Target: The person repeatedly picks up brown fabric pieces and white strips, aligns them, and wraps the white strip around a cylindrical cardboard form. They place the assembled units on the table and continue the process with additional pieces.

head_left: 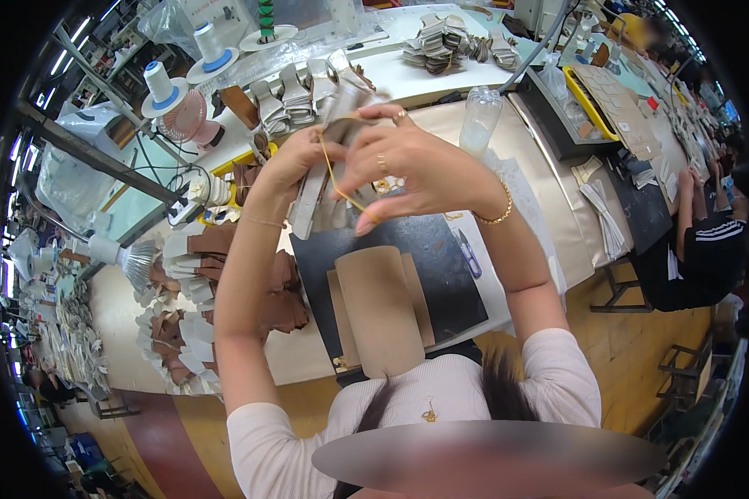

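My left hand (295, 162) is closed on a bundle of grey leather strips (310, 198), held above the far edge of a black mat (441, 258). A thin yellow rubber band (333, 170) stretches between my two hands, beside the strips. My right hand (408, 162) has its fingers curved and spread, with the band drawn out to its thumb. Motion blurs the upper part of the bundle. Nearer to me, a curved beige board (379, 308) rests on the mat. Purple-handled thread snips (469, 253) lie on the mat's right side.
Brown and grey leather pieces (200, 274) are piled at left, by a lamp (125, 258). Behind stand strip bundles (295, 91), a pink fan (187, 116) and thread cones (161, 83). A clear bottle (480, 121) stands right of my hands. A co-worker (699, 249) sits at far right.
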`<move>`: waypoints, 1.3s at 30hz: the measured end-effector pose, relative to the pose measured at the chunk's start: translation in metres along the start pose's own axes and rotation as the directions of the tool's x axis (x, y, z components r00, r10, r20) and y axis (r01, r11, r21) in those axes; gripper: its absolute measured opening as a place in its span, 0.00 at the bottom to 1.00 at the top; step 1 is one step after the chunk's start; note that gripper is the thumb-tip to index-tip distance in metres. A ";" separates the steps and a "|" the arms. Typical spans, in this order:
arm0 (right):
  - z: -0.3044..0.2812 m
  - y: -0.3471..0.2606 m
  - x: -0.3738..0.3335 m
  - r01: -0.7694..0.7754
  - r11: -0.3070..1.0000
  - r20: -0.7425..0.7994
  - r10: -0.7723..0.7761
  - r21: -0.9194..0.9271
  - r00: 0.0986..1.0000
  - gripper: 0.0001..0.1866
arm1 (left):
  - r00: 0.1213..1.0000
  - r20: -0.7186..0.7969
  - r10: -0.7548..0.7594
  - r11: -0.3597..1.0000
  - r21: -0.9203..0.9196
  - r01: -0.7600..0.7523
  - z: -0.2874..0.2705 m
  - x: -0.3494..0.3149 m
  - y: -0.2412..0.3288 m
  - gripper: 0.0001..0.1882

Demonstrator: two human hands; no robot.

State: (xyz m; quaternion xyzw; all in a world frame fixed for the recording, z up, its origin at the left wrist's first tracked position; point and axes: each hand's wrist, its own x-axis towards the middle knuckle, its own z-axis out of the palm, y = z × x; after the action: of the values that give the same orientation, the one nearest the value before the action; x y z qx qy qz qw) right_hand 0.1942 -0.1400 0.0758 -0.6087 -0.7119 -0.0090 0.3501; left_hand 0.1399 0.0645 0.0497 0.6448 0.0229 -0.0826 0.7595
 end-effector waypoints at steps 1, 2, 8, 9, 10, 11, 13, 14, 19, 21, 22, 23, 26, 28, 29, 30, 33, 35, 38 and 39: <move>-0.001 0.002 -0.006 0.027 0.991 -0.069 -0.018 0.127 0.997 0.18 | 0.995 -0.071 0.072 0.980 -0.183 -0.084 -0.001 -0.005 -0.005 0.19; -0.003 0.006 -0.012 0.040 0.955 -0.157 0.007 0.293 0.987 0.17 | 0.990 -0.124 0.066 0.959 -0.265 -0.097 -0.002 -0.006 -0.008 0.18; 0.021 0.033 -0.018 0.635 -0.041 -0.517 0.541 0.772 0.663 0.22 | 0.848 -0.437 0.301 0.862 -0.256 -0.438 0.026 -0.012 -0.026 0.18; 0.018 0.039 -0.015 0.657 -0.337 -0.516 0.422 0.674 0.746 0.24 | 0.800 -0.448 0.400 0.825 -0.205 -0.527 0.033 -0.012 -0.029 0.21; 0.020 0.039 -0.014 0.678 -0.252 -0.481 0.540 0.690 0.690 0.24 | 0.752 -0.502 0.428 0.848 -0.065 -0.526 0.040 -0.012 -0.030 0.21; 0.023 0.039 -0.011 0.692 -0.171 -0.475 0.611 0.702 0.633 0.25 | 0.698 -0.518 0.494 0.839 0.074 -0.539 0.045 -0.011 -0.031 0.21; 0.030 0.035 -0.007 0.595 0.177 -0.557 0.622 0.784 0.550 0.37 | 0.641 -0.500 0.583 0.805 0.246 -0.540 0.054 -0.011 -0.034 0.21; 0.032 0.033 -0.007 0.499 0.319 -0.581 0.591 0.806 0.560 0.40 | 0.592 -0.440 0.675 0.738 0.398 -0.546 0.054 -0.011 -0.034 0.20; 0.020 0.028 -0.018 -0.039 0.824 -0.407 0.320 0.565 0.856 0.55 | 0.728 0.003 0.686 0.352 0.874 -0.335 0.040 -0.027 -0.031 0.21; 0.019 0.027 -0.020 -0.127 0.923 -0.308 0.248 0.364 0.918 0.54 | 0.818 0.166 0.551 0.166 0.938 -0.303 0.035 -0.035 -0.030 0.23; 0.020 0.024 -0.022 -0.169 0.884 -0.238 0.294 0.436 0.926 0.46 | 0.860 0.152 0.488 0.190 0.943 -0.275 0.035 -0.038 -0.031 0.24; 0.022 0.022 -0.021 -0.150 0.940 -0.266 0.236 0.306 0.935 0.42 | 0.872 0.155 0.464 0.196 0.942 -0.272 0.036 -0.040 -0.032 0.26; 0.024 0.015 -0.023 -0.184 0.975 -0.282 0.212 0.124 0.936 0.31 | 0.909 0.113 0.401 0.230 0.948 -0.219 0.040 -0.041 -0.030 0.27; 0.020 0.008 -0.028 -0.274 0.955 -0.222 0.294 0.116 0.930 0.26 | 0.939 0.056 0.339 0.319 0.932 -0.171 0.043 -0.042 -0.025 0.26; 0.015 0.003 -0.033 -0.336 0.934 -0.164 0.353 0.124 0.921 0.24 | 0.963 0.055 0.265 0.425 0.890 -0.167 0.045 -0.042 -0.022 0.27; 0.009 -0.003 -0.038 -0.455 0.883 -0.077 0.465 0.119 0.882 0.22 | 0.965 0.097 0.243 0.500 0.840 -0.211 0.048 -0.042 -0.020 0.27; -0.022 -0.027 -0.058 -0.444 0.891 -0.085 0.452 0.100 0.888 0.16 | 0.978 0.190 0.085 0.729 0.657 -0.191 0.066 -0.040 -0.018 0.35; -0.050 -0.046 -0.073 -0.468 0.883 -0.079 0.469 0.021 0.880 0.16 | 0.864 0.271 0.424 0.476 0.745 -0.468 0.080 -0.038 -0.022 0.39; -0.093 -0.069 -0.102 -0.539 0.834 -0.067 0.535 -0.120 0.842 0.16 | 0.780 0.270 0.564 0.395 0.742 -0.542 0.094 -0.035 -0.032 0.39; -0.103 -0.071 -0.112 -0.586 0.793 -0.047 0.587 -0.167 0.808 0.16 | 0.796 0.240 0.556 0.438 0.729 -0.526 0.097 -0.034 -0.036 0.39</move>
State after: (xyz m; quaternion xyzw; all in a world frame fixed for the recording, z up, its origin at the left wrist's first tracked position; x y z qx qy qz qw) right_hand 0.1845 -0.3004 0.1257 -0.8273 -0.4860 0.0399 0.2788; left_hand 0.0935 -0.0337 0.0353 0.8770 -0.2078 0.1742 0.3967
